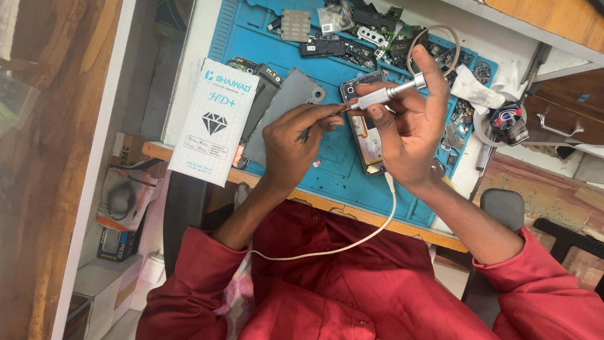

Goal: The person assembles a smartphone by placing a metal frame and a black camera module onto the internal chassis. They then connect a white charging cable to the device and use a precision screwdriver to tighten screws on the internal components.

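Note:
My right hand (410,129) grips a slim silver screwdriver (391,93), its tip pointing left toward the fingertips of my left hand (294,146). My left hand pinches at that tip; whether it holds a tiny part I cannot tell. Under both hands lies an opened phone (366,140) with its insides showing, on a blue work mat (327,170). A grey phone back cover (284,104) rests just left of my left hand.
A white retail box (215,123) stands at the mat's left edge. Loose phone parts and circuit boards (362,34) crowd the mat's far side. A tissue (473,88) and a tape roll holder (506,123) sit at right. A white cable (352,242) runs across my red shirt.

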